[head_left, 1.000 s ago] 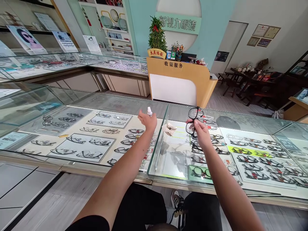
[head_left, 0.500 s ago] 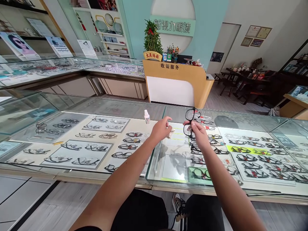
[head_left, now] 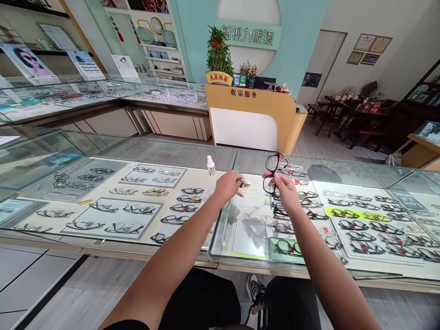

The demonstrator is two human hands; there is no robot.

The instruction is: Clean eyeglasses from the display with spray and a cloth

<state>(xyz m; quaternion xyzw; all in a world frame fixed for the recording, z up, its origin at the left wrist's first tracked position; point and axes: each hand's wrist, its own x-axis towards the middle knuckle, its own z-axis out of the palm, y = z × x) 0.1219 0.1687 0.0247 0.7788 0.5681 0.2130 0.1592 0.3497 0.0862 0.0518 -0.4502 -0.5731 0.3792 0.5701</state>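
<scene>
Black-framed glasses (head_left: 273, 174) are upright on end above the glass counter, pinched at the bridge by my right hand (head_left: 286, 189). My left hand (head_left: 228, 186) has its fingers closed on a crumpled pale cloth (head_left: 243, 187), a short way left of the glasses. A small white bottle (head_left: 211, 166) stands on the counter top, left of and beyond my left hand.
Beneath the glass counter (head_left: 192, 153) lie rows of eyeglass frames (head_left: 184, 208) on trays. A wooden reception desk (head_left: 288, 114) with a potted plant (head_left: 218, 52) stands beyond. More display cases run along the left.
My left hand's fingers, raised and apart earlier, have come down and closed on the cloth, which now rises from the counter. My right hand and the glasses look nearly still.
</scene>
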